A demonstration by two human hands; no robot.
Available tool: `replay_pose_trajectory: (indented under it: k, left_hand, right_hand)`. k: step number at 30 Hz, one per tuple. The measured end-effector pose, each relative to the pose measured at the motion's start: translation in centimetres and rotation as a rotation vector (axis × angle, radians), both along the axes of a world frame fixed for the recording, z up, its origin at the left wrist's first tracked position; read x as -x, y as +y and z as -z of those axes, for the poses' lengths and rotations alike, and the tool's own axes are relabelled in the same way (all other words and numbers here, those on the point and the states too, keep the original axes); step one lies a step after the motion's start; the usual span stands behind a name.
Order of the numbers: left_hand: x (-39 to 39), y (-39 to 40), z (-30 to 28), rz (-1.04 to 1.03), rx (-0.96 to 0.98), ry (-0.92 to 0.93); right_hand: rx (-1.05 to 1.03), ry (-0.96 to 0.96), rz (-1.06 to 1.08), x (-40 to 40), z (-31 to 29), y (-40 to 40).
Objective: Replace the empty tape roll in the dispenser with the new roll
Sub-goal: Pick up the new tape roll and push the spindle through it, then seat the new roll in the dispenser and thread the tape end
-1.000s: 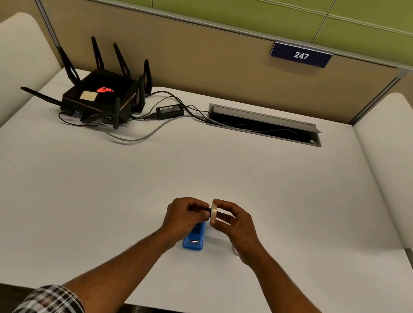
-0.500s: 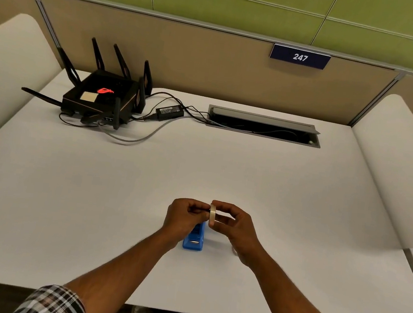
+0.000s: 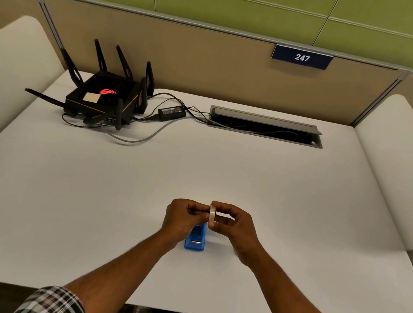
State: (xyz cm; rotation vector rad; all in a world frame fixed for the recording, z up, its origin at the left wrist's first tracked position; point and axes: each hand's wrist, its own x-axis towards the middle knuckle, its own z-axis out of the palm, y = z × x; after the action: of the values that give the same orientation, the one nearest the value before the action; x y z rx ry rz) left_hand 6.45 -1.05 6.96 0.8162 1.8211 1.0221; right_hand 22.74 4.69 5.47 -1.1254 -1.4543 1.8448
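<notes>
Lower centre of frame, right hand [image 3: 237, 227] fingers pinching tape roll [image 3: 212, 213] on edge, left hand [image 3: 181, 218] fingers closed at its hub, contents unclear, blue dispenser [image 3: 195, 240] on counter [image 3: 117, 197] beneath

Even, soft indoor lighting; wide-angle view.
The desk [image 3: 249, 177] is bright without glare, shadows faint beneath the hands [image 3: 233, 227]. Straight edges bow toward the frame margins; detail is slightly soft throughout.

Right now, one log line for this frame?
stage: fitting roll | right hand: holds tape roll edge-on | left hand: pinching at roll's centre | dispenser: on table, below hands
</notes>
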Motion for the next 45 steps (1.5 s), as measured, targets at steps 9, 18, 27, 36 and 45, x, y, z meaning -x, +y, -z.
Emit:
replay_pose_trajectory:
  k: [9,18,27,36,45]
  left_hand:
    - [0.8,0.3,0.1,0.019,-0.010,0.015]
    - [1.2,-0.1,0.8,0.052,-0.039,0.047]
    - [1.7,-1.5,2.2,0.047,-0.034,0.038]
    - [2.2,-3.0,4.7,0.110,0.031,0.107]
    - [2.5,-3.5,6.3,0.259,0.037,0.109]
  right_hand:
    - [-0.023,-0.007,-0.021,0.5,0.0,0.2]
    - [-0.321,-0.281,-0.101,1.2,0.2,-0.1]
    - [-0.425,-0.423,-0.171,1.3,1.1,-0.4]
    - [-0.539,-0.551,-0.245,1.5,1.6,-0.7]
    - [-0.621,-0.627,-0.283,2.5,1.4,-0.1]
